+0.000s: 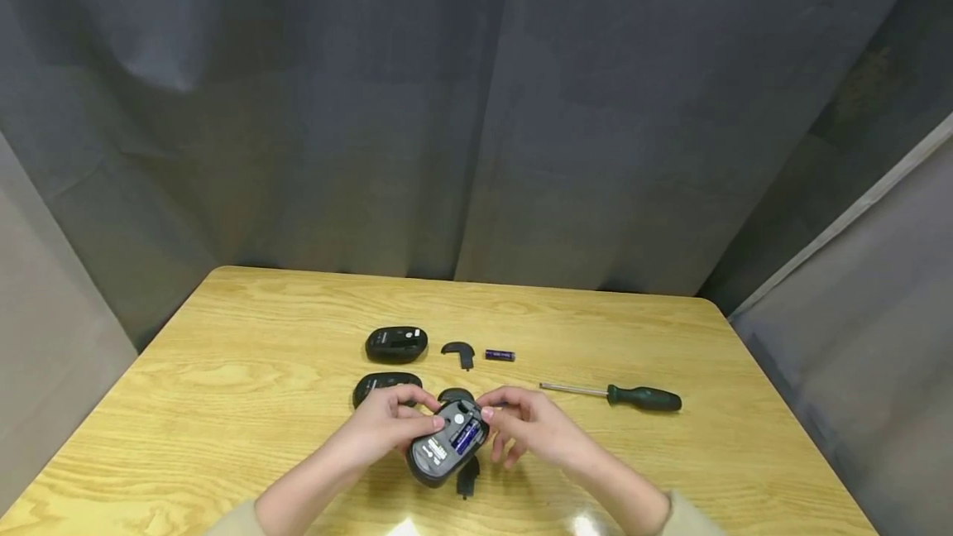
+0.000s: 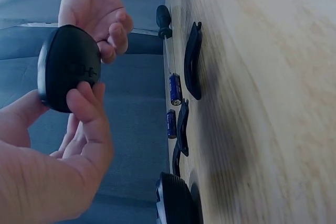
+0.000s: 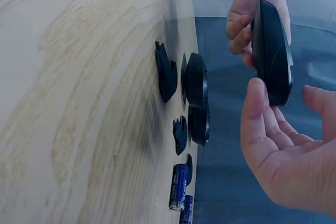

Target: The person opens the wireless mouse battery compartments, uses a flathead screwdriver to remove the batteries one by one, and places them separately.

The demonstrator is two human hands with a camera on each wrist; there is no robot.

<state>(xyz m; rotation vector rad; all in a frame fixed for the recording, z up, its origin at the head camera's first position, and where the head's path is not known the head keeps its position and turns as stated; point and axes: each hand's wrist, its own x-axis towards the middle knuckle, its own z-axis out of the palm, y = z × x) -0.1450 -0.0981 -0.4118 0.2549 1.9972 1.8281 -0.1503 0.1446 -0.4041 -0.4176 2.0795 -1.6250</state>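
Note:
A black computer mouse (image 1: 435,455) is held up with its underside showing. Its battery bay lies uncovered, with a blue battery (image 1: 466,436) inside. My left hand (image 1: 383,428) pinches the mouse between thumb and fingers along its left side. At the opposite end, my right hand (image 1: 539,428) has its fingertips against the edge. In the right wrist view its thumb (image 3: 316,99) stands slightly apart from the mouse, fingers loosely bent. A black battery cover (image 1: 467,478) lies on the table below, partly hidden by the mouse. Another cover (image 1: 456,394) shows just beyond it.
Two more mice lie upside down, one farther back (image 1: 396,344), the nearer (image 1: 380,383) partly behind my left hand. A third cover (image 1: 458,351) and a loose battery (image 1: 500,356) lie behind. Another battery (image 2: 175,89) shows in the left wrist view. A screwdriver (image 1: 644,398) lies right.

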